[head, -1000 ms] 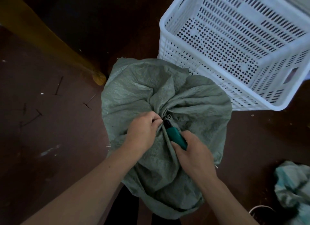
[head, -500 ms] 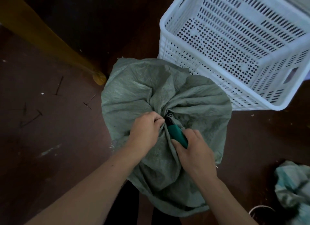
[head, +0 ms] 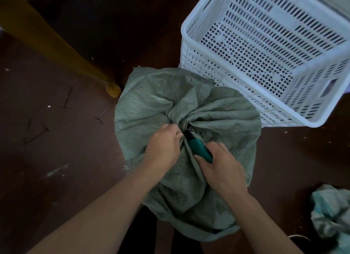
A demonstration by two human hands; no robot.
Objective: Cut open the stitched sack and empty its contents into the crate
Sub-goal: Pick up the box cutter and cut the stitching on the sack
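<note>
Little has moved: left hand (head: pixel 163 146) still pinches the sack (head: pixel 151 109) neck, right hand (head: pixel 220 170) grips the green-handled cutter (head: pixel 199 149); crate (head: pixel 189 51) far right.

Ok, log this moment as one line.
step: cutting sack neck | left hand: grips sack | right hand: holds cutter | crate: empty
</note>
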